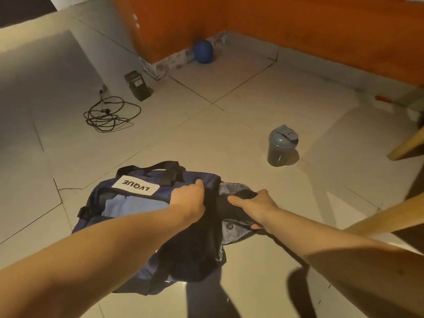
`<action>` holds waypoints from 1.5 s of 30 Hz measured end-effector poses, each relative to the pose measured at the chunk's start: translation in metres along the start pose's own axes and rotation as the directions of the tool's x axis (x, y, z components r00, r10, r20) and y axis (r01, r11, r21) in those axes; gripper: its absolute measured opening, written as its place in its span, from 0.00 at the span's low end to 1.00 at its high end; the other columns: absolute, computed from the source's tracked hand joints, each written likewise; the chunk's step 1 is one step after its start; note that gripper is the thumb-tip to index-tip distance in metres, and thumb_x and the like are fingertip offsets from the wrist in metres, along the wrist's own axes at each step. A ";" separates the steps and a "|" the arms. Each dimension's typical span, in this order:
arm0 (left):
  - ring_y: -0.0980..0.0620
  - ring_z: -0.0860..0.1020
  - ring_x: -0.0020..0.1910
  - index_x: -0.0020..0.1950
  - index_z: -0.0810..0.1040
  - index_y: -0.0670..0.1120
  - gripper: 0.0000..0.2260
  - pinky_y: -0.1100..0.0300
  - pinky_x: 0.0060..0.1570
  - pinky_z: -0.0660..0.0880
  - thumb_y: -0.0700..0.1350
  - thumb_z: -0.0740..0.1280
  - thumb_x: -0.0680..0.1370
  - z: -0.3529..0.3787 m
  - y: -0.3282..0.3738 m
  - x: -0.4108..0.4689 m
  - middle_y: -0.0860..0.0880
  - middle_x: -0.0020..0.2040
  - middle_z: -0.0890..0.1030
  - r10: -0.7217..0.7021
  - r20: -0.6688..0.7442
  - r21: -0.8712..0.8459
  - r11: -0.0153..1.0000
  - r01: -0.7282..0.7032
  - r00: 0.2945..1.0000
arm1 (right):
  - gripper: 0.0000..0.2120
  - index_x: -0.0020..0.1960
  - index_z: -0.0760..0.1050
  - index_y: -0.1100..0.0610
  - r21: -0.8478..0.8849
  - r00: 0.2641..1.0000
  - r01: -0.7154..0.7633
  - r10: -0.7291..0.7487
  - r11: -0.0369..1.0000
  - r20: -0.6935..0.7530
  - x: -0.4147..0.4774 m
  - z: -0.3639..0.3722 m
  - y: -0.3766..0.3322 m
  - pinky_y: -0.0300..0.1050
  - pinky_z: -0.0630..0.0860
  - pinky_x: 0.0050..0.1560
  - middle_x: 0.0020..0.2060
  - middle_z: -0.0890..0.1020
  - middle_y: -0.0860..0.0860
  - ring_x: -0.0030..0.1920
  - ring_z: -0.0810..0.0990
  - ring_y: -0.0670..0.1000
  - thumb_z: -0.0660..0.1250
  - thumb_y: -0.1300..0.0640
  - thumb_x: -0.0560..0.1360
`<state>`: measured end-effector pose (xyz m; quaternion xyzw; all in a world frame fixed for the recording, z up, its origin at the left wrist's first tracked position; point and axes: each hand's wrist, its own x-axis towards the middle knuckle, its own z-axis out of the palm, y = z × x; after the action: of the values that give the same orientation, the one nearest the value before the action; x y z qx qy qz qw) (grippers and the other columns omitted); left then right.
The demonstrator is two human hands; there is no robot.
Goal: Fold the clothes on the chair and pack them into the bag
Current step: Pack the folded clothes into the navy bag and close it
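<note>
A navy bag (98, 191) is laid open on the tiled floor (229, 125). Its white label (135, 185) is seen upside down, and its black handles (158, 167) are draped along its far side.

At the bag's right end a black garment (229, 212) is gripped by the right hand (254, 206). The thumb is pressed on top and the fingers (255, 226) are curled underneath. The garment is held over the bag's mouth. Whether the dark cloth over the bag's near side belongs to it or to the bag cannot be told.

The bag's rim is gripped by the left hand (188, 199), with the thumb laid against the navy cloth and the other fingers hidden in the dark fabric. The two hands are kept near each other but apart, with black cloth between them.

Inside the bag, toward its left end, a blue garment (135, 205) is seen lying flat. Under the black garment, at the bag's right end, a denim garment (232, 232) with a button is seen, partly spilled over the edge.

Beyond the bag to the right, well apart, a grey shaker (282, 145) is stood upright. Beyond the bag to the left, a coiled cable (107, 117) and a dark box (137, 87) are seen. Far beyond the bag, a ball (203, 52) is lodged at the foot of an orange wall (298, 31). To the bag's right, wooden chair legs (378, 223) are seen.
</note>
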<state>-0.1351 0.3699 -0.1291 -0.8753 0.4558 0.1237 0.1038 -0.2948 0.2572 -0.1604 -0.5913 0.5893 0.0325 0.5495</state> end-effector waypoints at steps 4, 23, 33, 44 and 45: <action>0.42 0.75 0.43 0.54 0.65 0.47 0.09 0.53 0.37 0.66 0.42 0.64 0.78 -0.011 -0.023 0.005 0.45 0.50 0.80 -0.051 -0.030 -0.088 0.995 0.048 0.998 | 0.50 0.73 0.61 0.55 0.018 1.000 -0.016 0.015 1.000 0.022 0.005 -0.002 -0.006 0.52 0.86 0.44 0.66 0.75 0.54 0.59 0.79 0.58 0.79 0.33 0.62; 0.44 0.70 0.62 0.65 0.80 0.46 0.23 0.51 0.61 0.67 0.61 0.59 0.82 0.001 -0.031 0.027 0.46 0.62 0.77 0.088 0.029 0.378 0.921 -0.092 0.996 | 0.46 0.78 0.60 0.52 0.189 0.977 -0.113 0.074 0.975 0.201 -0.001 0.039 -0.025 0.53 0.85 0.42 0.68 0.75 0.57 0.60 0.79 0.62 0.77 0.37 0.69; 0.44 0.75 0.63 0.63 0.80 0.48 0.21 0.52 0.66 0.67 0.63 0.66 0.79 0.021 -0.028 0.047 0.47 0.60 0.81 -0.206 0.076 0.286 0.942 0.177 0.975 | 0.31 0.67 0.68 0.55 0.514 0.846 -0.491 0.245 0.703 0.474 0.002 0.032 -0.023 0.65 0.81 0.54 0.63 0.78 0.65 0.58 0.81 0.68 0.67 0.33 0.76; 0.44 0.73 0.67 0.66 0.77 0.49 0.20 0.51 0.67 0.65 0.57 0.68 0.79 0.033 -0.023 0.053 0.46 0.64 0.80 -0.292 0.126 0.338 0.911 0.235 0.948 | 0.29 0.55 0.69 0.62 0.517 0.827 -0.514 0.235 0.685 0.511 0.003 0.026 -0.033 0.59 0.83 0.52 0.57 0.80 0.70 0.54 0.83 0.69 0.70 0.35 0.76; 0.44 0.73 0.67 0.67 0.76 0.49 0.21 0.51 0.67 0.65 0.58 0.68 0.79 0.036 -0.023 0.052 0.46 0.64 0.79 -0.286 0.123 0.354 0.907 0.227 0.950 | 0.28 0.51 0.70 0.61 0.535 0.829 -0.517 0.235 0.668 0.508 0.003 0.027 -0.034 0.59 0.83 0.51 0.56 0.81 0.70 0.54 0.83 0.69 0.69 0.36 0.76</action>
<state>-0.0920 0.3533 -0.1777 -0.8832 0.3400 0.1045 0.3058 -0.2526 0.2634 -0.1527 -0.2040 0.5498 0.0591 0.8079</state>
